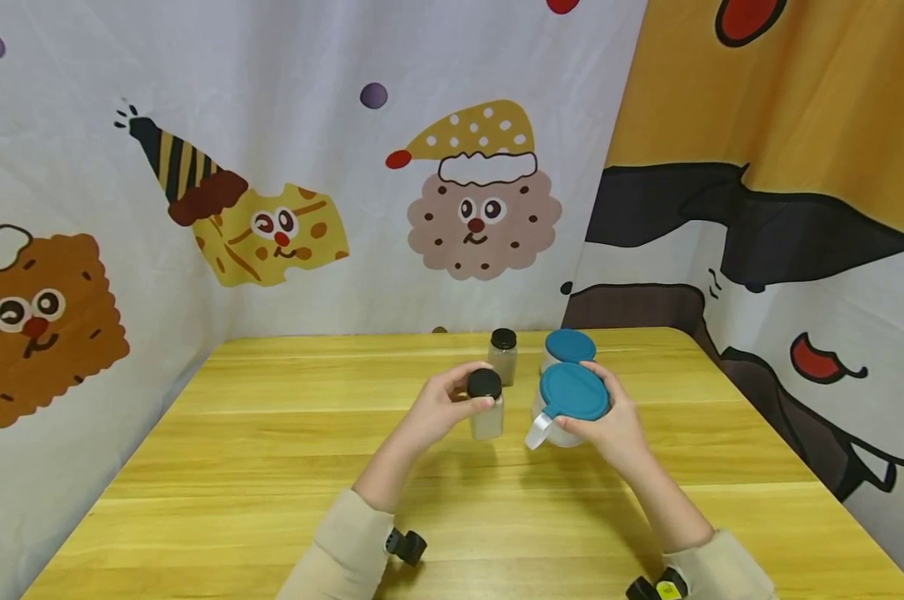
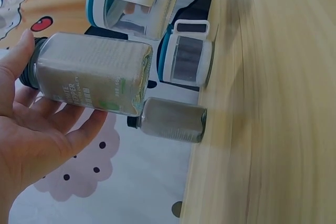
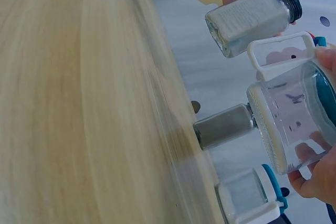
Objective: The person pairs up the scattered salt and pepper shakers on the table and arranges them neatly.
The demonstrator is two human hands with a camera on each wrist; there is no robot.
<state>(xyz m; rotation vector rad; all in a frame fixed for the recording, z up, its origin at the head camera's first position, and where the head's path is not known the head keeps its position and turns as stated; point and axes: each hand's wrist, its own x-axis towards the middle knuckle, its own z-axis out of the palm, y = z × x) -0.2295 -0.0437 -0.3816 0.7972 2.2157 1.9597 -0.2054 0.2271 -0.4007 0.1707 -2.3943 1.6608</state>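
1. Black-capped glass pepper jar [image 2: 89,72] is up off the table [image 1: 272,483], tilted in the left wrist view, left of the front tub [image 1: 574,392].
2. Label on it: pale print, "PEPPER" roughly legible, line above ends in what looks like "TE". Smaller line below looks like "QUALITY". Characters under that and a green patch too blurred to read. Adjacent side has a dense text block, too fine.
3. Left hand [image 1: 440,408]: thumb and fingers curled round the jar near its cap, gripping.
4. Right hand [image 1: 620,433]: gripping the front tub, thumb by the handle [image 1: 539,430], fingers round the other side. Tub is clear-walled, blue-lidded, white handle, also off the table.
5. Rear jar [image 1: 503,360]: black cap, upright on table behind the pepper jar. Faint print low on its side, unreadable.
6. Rear tub [image 1: 570,346]: blue lid, on table right of rear jar, partly hidden by the front tub in the head view.
7. Yellow tag [image 1: 669,590] on the right wrist camera: marking too small to read.
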